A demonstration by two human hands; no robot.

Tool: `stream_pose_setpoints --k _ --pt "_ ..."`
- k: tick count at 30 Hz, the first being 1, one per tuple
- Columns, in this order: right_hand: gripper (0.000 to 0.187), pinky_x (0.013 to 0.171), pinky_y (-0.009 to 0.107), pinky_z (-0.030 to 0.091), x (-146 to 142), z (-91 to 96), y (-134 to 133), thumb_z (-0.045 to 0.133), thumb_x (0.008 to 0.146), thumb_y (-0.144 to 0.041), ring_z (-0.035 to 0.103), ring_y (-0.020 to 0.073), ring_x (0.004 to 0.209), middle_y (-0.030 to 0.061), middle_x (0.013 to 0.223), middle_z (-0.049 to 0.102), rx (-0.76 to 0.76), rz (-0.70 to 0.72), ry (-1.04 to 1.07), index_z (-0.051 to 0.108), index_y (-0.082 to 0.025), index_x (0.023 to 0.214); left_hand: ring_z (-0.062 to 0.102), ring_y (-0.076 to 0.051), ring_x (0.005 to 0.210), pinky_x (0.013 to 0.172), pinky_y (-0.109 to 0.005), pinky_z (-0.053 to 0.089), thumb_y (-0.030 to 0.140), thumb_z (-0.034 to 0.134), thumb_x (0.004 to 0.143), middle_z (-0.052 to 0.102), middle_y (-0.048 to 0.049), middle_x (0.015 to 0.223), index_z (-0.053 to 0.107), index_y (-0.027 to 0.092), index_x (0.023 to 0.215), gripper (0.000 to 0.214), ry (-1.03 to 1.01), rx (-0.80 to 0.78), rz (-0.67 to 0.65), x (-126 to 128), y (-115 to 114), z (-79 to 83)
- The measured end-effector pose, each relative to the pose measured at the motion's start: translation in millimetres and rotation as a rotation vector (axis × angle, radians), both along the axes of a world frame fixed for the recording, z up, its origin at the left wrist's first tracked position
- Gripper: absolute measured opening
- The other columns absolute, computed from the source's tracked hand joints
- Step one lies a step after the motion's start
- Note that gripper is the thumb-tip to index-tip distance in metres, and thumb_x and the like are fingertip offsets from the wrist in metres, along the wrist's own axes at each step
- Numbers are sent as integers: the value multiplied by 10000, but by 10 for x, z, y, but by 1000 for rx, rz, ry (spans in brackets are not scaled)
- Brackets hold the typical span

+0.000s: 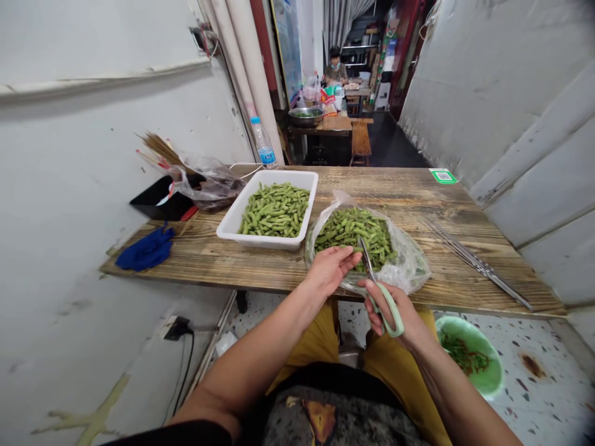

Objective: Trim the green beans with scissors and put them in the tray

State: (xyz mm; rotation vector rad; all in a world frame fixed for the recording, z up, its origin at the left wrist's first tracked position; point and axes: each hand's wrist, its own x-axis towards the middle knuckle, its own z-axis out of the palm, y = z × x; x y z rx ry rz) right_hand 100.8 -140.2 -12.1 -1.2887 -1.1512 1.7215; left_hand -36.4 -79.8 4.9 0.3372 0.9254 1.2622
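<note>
Presently we reach our left forearm and right forearm inward toward each other. Our left hand is half curled, its thumb and fingertips pinched together on a slim green pod. Our right hand curls around the pale-green handles of steel-bladed scissors, their tips angled away from us beside that pod. Just beyond both hands sits a clear plastic bag heaped with green pods; ahead of our left hand, to its left, stands a white rectangular plastic tub holding more.

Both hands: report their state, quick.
Left hand: closed, fingertips pinching an edamame pod.
Right hand: closed, holding the green-handled scissors.
</note>
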Motion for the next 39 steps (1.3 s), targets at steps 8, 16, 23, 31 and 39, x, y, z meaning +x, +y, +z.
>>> stream_pose_setpoints --k 8,16,23,31,39 --pt "488 472 235 470 125 -52 0 541 787 -591 529 117 528 -16 667 568 -146 -87 271 519 -198 1075 536 -257 1080 951 -431 390 184 614 745 616 -123 1086 615 153 963 219 1454 461 531 -866 446 252" --pt "481 478 254 485 195 -58 61 529 791 -595 571 142 517 5 655 607 -181 -112 209 513 -191 1053 503 -241 1054 972 -485 209 200 526 832 673 -65 961 676 227 907 171 1971 977 -378 -51 718 98" --pt "448 432 220 440 166 -30 115 519 805 -583 551 119 484 -4 643 612 -101 -87 197 537 -184 1007 534 -207 1019 963 -418 249 233 528 839 680 -44 1004 685 235 938 185 1797 839 -332 -91 750 153" --pt "461 394 210 366 166 87 167 506 785 -615 467 85 391 -2 556 590 18 -22 90 509 -173 650 581 -213 952 925 -342 344 234 595 770 703 -40 907 714 220 802 124 1465 719 -327 -69 487 170" --pt "461 335 205 313 131 56 187 498 787 -613 408 66 307 -41 481 535 70 -16 26 474 -185 617 599 -160 707 719 -260 424 300 604 742 706 -21 730 726 177 765 176 1248 557 -450 -56 459 122"
